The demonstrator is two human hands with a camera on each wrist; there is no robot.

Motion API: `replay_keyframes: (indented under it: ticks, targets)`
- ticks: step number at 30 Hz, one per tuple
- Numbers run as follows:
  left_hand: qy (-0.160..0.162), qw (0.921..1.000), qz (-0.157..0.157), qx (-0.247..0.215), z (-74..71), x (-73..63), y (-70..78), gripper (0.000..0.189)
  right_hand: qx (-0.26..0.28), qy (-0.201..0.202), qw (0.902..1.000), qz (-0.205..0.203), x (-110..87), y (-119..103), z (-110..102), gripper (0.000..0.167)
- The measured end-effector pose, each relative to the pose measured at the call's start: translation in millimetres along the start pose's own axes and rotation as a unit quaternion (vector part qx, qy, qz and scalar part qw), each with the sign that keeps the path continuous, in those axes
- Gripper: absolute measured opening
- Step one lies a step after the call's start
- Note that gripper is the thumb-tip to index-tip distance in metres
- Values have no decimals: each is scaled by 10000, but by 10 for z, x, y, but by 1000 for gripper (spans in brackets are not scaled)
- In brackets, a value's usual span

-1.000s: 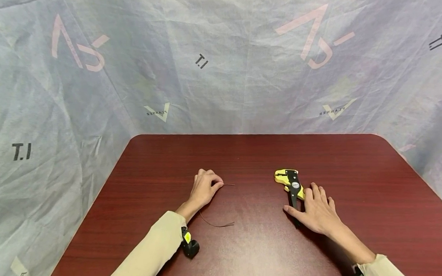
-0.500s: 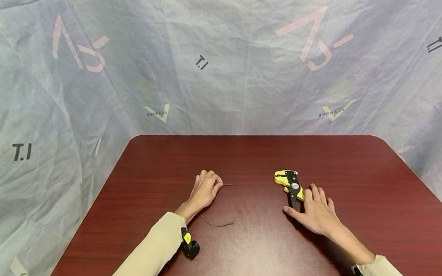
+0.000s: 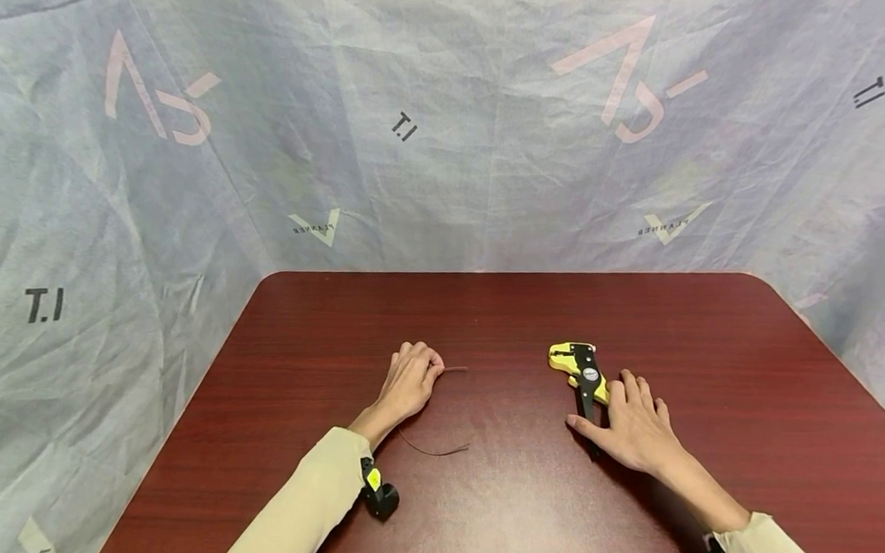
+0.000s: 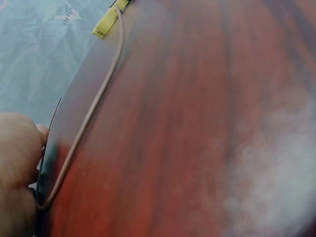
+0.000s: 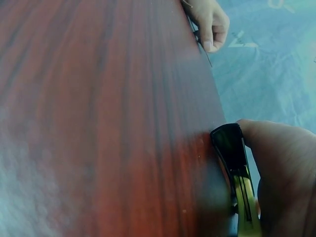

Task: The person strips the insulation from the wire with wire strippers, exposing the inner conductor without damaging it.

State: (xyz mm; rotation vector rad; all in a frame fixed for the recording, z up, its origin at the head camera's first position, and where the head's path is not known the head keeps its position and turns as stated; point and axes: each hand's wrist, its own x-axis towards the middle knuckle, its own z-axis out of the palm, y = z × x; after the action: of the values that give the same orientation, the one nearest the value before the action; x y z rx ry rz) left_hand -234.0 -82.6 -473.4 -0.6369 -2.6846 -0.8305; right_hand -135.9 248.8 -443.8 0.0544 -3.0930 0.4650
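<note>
My left hand [image 3: 409, 382] pinches a thin brown wire [image 3: 437, 453] between thumb and fingertips, above the left-middle of the table. A short end pokes out to the right of the fingertips. The longer part curves out below the wrist, and in the left wrist view the wire [image 4: 94, 106] loops across the foreground. A yellow and black wire stripper [image 3: 589, 374] lies right of centre, its head pointing away. My right hand [image 3: 634, 425] rests at its handles with fingers spread and fairly straight, the thumb by the black handle [image 5: 231, 148] in the right wrist view.
The dark red wood-grain table [image 3: 505, 323] has rounded far corners. A grey printed cloth [image 3: 452, 167] hangs behind it and on both sides. A small black camera [image 3: 381, 498] is strapped at the left wrist.
The left hand's fingertips and the short wire end have shifted very slightly left. The right hand and wire stripper stay in place.
</note>
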Motion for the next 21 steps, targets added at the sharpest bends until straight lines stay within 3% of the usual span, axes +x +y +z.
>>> replay_keyframes:
  ticks: [8,15,21]
  targets:
    - [59,9996,-172,-196,-35,9,25,10,-59,11,9999,102,50,-34,-33,73]
    - [212,9993,-315,-72,-58,21,24,11,-147,111,9997,143,96,-41,-68,72]
    - [246,9973,-573,-396,-116,31,17,9,117,27,9999,108,123,-25,-122,63]
